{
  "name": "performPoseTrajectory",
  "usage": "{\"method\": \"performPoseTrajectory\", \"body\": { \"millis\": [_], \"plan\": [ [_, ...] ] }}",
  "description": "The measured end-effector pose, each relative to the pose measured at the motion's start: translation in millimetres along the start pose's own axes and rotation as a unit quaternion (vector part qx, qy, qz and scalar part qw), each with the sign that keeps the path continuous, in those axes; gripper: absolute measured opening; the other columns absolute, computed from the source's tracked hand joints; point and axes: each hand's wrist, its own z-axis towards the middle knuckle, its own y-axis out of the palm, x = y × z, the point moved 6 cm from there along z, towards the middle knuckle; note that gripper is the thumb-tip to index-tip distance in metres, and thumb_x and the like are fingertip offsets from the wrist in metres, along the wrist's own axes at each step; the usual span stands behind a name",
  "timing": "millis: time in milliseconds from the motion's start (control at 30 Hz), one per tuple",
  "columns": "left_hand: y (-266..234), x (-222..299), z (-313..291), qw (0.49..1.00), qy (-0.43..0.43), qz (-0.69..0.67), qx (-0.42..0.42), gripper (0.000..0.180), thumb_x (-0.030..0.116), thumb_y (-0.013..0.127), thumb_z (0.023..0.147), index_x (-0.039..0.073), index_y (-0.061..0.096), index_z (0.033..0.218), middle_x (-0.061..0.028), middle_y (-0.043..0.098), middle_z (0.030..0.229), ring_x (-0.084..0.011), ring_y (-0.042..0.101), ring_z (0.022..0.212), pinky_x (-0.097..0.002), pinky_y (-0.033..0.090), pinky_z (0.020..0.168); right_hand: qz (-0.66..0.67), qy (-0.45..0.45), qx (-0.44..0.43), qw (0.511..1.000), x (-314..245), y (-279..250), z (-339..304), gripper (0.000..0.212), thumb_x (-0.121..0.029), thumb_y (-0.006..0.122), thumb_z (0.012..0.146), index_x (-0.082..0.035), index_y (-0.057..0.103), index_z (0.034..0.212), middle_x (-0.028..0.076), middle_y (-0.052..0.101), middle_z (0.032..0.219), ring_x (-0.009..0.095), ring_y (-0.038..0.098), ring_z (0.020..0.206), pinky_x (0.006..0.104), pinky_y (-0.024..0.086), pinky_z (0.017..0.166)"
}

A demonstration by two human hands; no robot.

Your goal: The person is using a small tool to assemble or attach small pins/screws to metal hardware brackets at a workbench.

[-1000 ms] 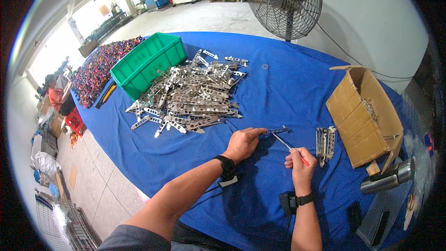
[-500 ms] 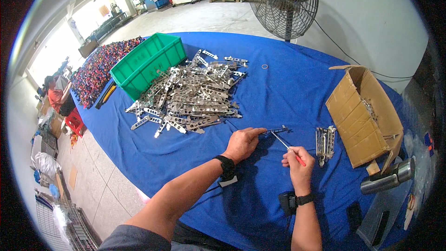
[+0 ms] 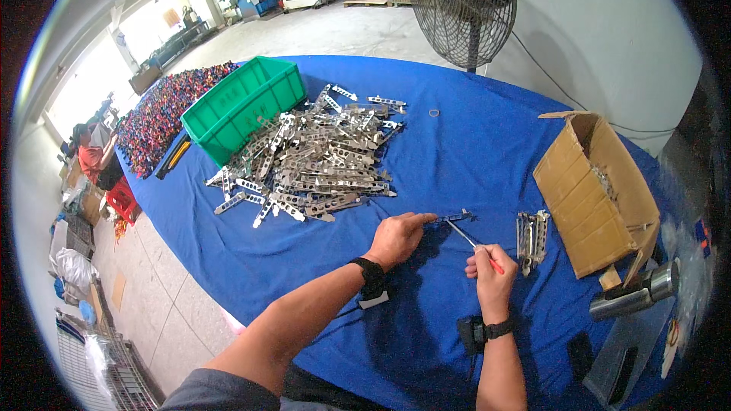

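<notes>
The strip (image 3: 454,218) was met at its near-left end by the fingertips of the left hand (image 3: 397,240); whether it was pinched or only pressed down could not be told. A thin tool (image 3: 461,234) was gripped by its red handle in the closed right hand (image 3: 492,270), and its tip was held at or just beside the strip. The strip was thus placed ahead of both hands, its far end pointed rightward, over the blue cloth (image 3: 472,141). It was seen as narrow and dark-looking, with a small crosswise piece at its far end; finer detail was blurred.

To the right, a row of strips (image 3: 531,240) was laid beside a carton (image 3: 582,202). Farther left, a pile of perforated metal strips (image 3: 320,156) was heaped against a green bin (image 3: 251,110).
</notes>
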Motion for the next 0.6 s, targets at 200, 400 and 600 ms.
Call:
{"method": "performPoseTrajectory", "body": {
  "millis": [200, 400, 600],
  "plan": [
    [-1.7, 2.4, 0.7, 1.000, -0.009, 0.013, -0.006, 0.030, 0.006, 0.055, 0.086, 0.013, 0.069, 0.112, -0.0142, 0.068, 0.085, -0.0346, 0.067, 0.079, -0.0444, 0.054, 0.070, -0.001, 0.019, -0.010, 1.000, -0.2, 1.8, -0.6, 0.020, -0.013, 0.058, 0.095, 0.002, 0.065, 0.084, 0.009, 0.066, 0.068, 0.013, 0.063, 0.055, 0.0258, 0.053, 0.051],
    [-1.9, 2.8, 0.1, 1.000, 0.002, 0.006, -0.002, 0.031, 0.005, 0.055, 0.085, 0.012, 0.069, 0.112, -0.0143, 0.068, 0.084, -0.0352, 0.066, 0.078, -0.0444, 0.054, 0.069, 0.015, 0.009, -0.008, 1.000, 0.6, 2.0, 0.4, 0.017, -0.011, 0.058, 0.094, 0.003, 0.066, 0.090, 0.009, 0.067, 0.072, 0.013, 0.064, 0.058, 0.0254, 0.053, 0.053],
    [-0.1, -1.0, -0.4, 1.000, -0.002, -0.002, -0.001, 0.031, 0.005, 0.055, 0.085, 0.012, 0.068, 0.113, -0.0142, 0.068, 0.086, -0.0350, 0.066, 0.080, -0.0446, 0.054, 0.071, 0.011, -0.002, -0.027, 1.000, 7.1, 0.2, 1.6, 0.014, -0.010, 0.060, 0.094, 0.003, 0.066, 0.093, 0.009, 0.068, 0.074, 0.013, 0.065, 0.060, 0.0258, 0.055, 0.055]
  ]
}}
